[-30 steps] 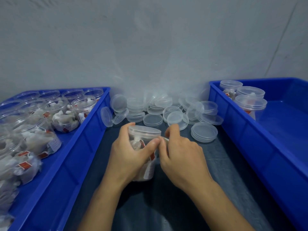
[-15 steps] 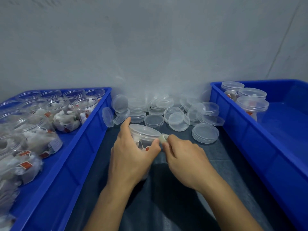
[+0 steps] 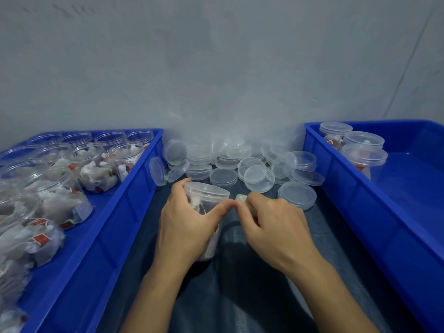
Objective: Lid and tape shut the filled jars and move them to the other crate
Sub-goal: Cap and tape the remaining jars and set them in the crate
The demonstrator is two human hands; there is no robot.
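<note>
A clear plastic jar [image 3: 207, 195] with white packets inside and a clear lid on top stands tilted on the dark cloth between two blue crates. My left hand [image 3: 186, 224] grips its side, thumb pressed near the lid's rim. My right hand [image 3: 274, 224] holds a small roll of tape [image 3: 241, 198] right beside the jar, its fingertips touching my left thumb. The left crate [image 3: 125, 212] holds several open filled jars [image 3: 62, 200]. The right crate [image 3: 360, 200] has three lidded jars [image 3: 364, 155] in its far left corner.
A heap of loose clear lids [image 3: 240, 162] lies at the back of the cloth against the grey wall. One lid [image 3: 297, 195] lies flat close to my right hand. Most of the right crate's floor [image 3: 413, 188] is bare.
Both hands and the jar have stayed in nearly the same spot. My right hand has shifted slightly, and the tape roll now shows at the jar's lid rim.
</note>
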